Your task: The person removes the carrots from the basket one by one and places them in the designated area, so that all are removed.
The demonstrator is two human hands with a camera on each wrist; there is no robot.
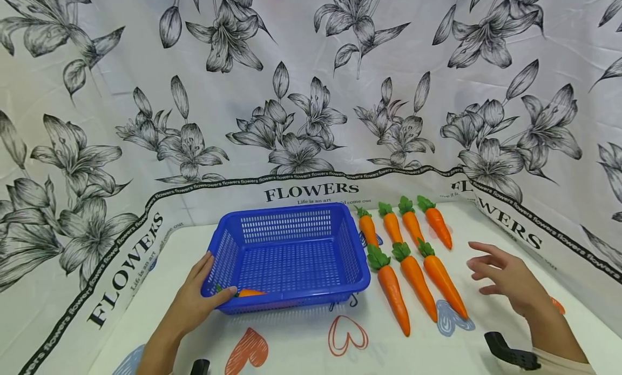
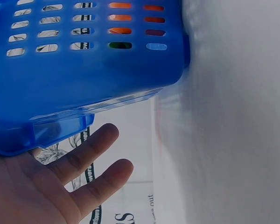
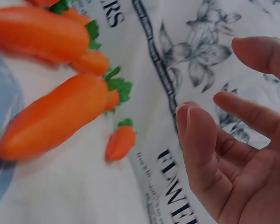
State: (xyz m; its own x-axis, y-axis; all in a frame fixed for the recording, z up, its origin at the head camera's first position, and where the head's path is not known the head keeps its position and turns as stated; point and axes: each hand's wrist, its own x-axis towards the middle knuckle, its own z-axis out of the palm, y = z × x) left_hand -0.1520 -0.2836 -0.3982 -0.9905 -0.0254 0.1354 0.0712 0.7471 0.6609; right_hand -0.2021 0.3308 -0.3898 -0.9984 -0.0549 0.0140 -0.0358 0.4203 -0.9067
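Note:
A blue plastic basket (image 1: pixel 296 227) with slotted walls stands on the table. My left hand (image 1: pixel 191 299) holds it at its left front corner, thumb over the front rim and fingers along the left side. Two of those fingers (image 2: pixel 91 151) stretch out past the basket's edge in the left wrist view. Inside the corner by the thumb lies an orange carrot (image 1: pixel 251 293), partly hidden by the front wall. My right hand (image 1: pixel 507 280) hovers with loosely bent, spread fingers, holding nothing. Nearest to it is a long carrot (image 1: pixel 444 280) with a green leafy top, on the table.
Several more carrots lie in two rows right of the basket, a front one (image 1: pixel 394 299) and a back one (image 1: pixel 438 226) among them. The white tablecloth (image 1: pixel 291 342) has printed hearts. A flower-printed curtain (image 1: pixel 311 115) encloses the back and sides.

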